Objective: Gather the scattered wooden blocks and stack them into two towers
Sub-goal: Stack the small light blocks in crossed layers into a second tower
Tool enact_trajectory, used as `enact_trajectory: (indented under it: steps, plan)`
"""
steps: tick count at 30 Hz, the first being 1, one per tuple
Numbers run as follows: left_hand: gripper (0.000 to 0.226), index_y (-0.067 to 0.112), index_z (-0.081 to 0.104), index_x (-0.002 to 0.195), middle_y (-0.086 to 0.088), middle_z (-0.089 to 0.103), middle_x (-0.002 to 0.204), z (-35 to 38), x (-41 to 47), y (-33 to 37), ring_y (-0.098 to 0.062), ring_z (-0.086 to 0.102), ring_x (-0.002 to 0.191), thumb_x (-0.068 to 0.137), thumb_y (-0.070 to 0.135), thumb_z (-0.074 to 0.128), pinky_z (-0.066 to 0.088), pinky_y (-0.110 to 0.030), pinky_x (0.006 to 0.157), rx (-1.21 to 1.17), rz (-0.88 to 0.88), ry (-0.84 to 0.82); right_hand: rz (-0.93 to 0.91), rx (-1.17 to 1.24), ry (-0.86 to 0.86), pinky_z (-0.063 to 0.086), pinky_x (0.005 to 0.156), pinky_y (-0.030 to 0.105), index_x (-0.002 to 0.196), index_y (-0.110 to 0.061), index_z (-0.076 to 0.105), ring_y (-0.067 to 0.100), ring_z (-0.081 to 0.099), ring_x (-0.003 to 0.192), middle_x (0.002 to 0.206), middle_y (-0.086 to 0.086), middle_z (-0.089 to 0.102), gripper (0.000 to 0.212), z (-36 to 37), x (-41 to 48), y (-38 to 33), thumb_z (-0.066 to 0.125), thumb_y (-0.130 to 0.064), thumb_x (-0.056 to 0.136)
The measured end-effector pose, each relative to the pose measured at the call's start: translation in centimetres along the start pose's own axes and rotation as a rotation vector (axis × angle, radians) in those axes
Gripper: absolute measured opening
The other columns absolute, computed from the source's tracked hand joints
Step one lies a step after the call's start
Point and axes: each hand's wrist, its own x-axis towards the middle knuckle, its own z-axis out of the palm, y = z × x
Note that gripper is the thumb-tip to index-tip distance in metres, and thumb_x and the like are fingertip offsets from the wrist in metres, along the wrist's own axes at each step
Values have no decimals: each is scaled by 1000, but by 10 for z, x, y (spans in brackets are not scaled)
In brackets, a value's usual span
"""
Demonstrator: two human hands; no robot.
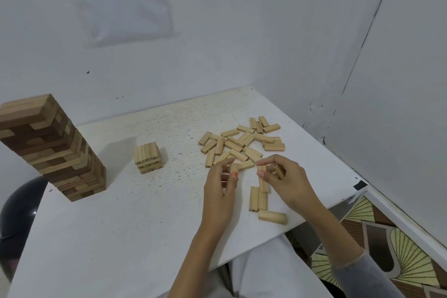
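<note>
1. Blocks: scattered pile of pale rectangular wooden blocks (242, 144) lies flat on white tabletop (121, 225), far right, long axes every which way.
2. L hand (219, 191) pinches one pale block (234, 171) w/ thumb & fingertips, roughly upright.
3. R hand (287, 181) grips another pale block (279, 171) in curled fingers, tilted.
4. Short pale numbered stack (148, 158) stands centre; tall brown-and-tan tower (48, 147) at left.

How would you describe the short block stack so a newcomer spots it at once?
Start at the tall brown tower on the left of the white table; just right of it stands a short stack of pale blocks. Unlike the loose blocks scattered farther right, it is neatly layered, with printed numbers on its near face.
</note>
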Motion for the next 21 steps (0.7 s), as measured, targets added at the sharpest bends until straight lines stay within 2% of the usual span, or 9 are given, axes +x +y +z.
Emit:
enact_trajectory:
  steps: [3, 5, 7, 10, 12, 15, 16, 19, 21]
  plan:
    - [23, 31, 57, 119, 7, 60, 109, -7, 0, -2, -8, 59, 89, 99, 20, 52, 45, -13, 74, -12, -20, 29, -18, 10, -59, 39, 57, 11, 94, -21, 70, 2, 49, 63, 73, -6, 59, 9, 17, 5, -3, 64, -15, 92]
    - [23, 29, 59, 118, 6, 61, 107, -13, -2, -5, -10, 59, 89, 98, 19, 53, 45, -13, 74, -7, -44, 47, -42, 28, -99, 42, 64, 13, 94, -20, 71, -2, 54, 69, 80, -10, 63, 11, 30, 7, -6, 61, -13, 93]
    - [22, 28, 60, 117, 5, 62, 105, -21, -3, -9, -8, 60, 87, 98, 19, 55, 45, -14, 73, -1, -69, 75, -48, 47, -141, 51, 73, 23, 95, -19, 71, 2, 58, 74, 82, -11, 65, 13, 43, 9, -8, 60, -12, 93]
    - [19, 31, 63, 114, 10, 65, 103, -33, -7, -16, -6, 61, 87, 97, 23, 57, 50, -21, 75, -37, -112, 140, -67, 42, -189, 52, 78, 37, 95, -20, 71, 7, 52, 65, 68, -18, 61, 14, 62, 12, -10, 59, -11, 94]
    - [17, 31, 64, 112, 10, 67, 101, -41, -9, -19, -8, 63, 88, 97, 25, 57, 52, -26, 76, -53, -130, 186, -85, 37, -219, 51, 75, 42, 94, -21, 70, 9, 49, 63, 65, -10, 58, 16, 74, 13, -11, 58, -11, 94]
    - [19, 26, 64, 112, 6, 68, 96, -56, -13, -21, -11, 64, 83, 96, 18, 58, 49, -19, 72, -48, -145, 237, -111, 25, -259, 51, 70, 38, 92, -25, 68, 20, 54, 65, 71, 11, 61, 17, 93, 14, -14, 57, -11, 95]
    - [20, 25, 64, 112, 5, 68, 96, -62, -14, -22, -11, 63, 81, 95, 15, 58, 48, -16, 70, -32, -143, 253, -116, 28, -272, 50, 67, 33, 92, -25, 67, 20, 55, 64, 72, 11, 61, 17, 98, 14, -15, 57, -11, 95]
    - [21, 22, 63, 113, 3, 67, 95, -76, -19, -26, -11, 62, 80, 95, 13, 58, 47, -14, 69, 15, -152, 308, -121, 43, -313, 42, 61, 17, 94, -22, 66, 5, 52, 60, 67, -2, 57, 16, 114, 14, -17, 57, -10, 95]
    - [21, 22, 64, 113, 3, 67, 93, -84, -22, -28, -8, 62, 79, 94, 13, 59, 46, -15, 70, 35, -159, 336, -121, 50, -332, 41, 61, 16, 96, -20, 66, 6, 51, 61, 67, -2, 55, 14, 124, 15, -18, 56, -9, 95]
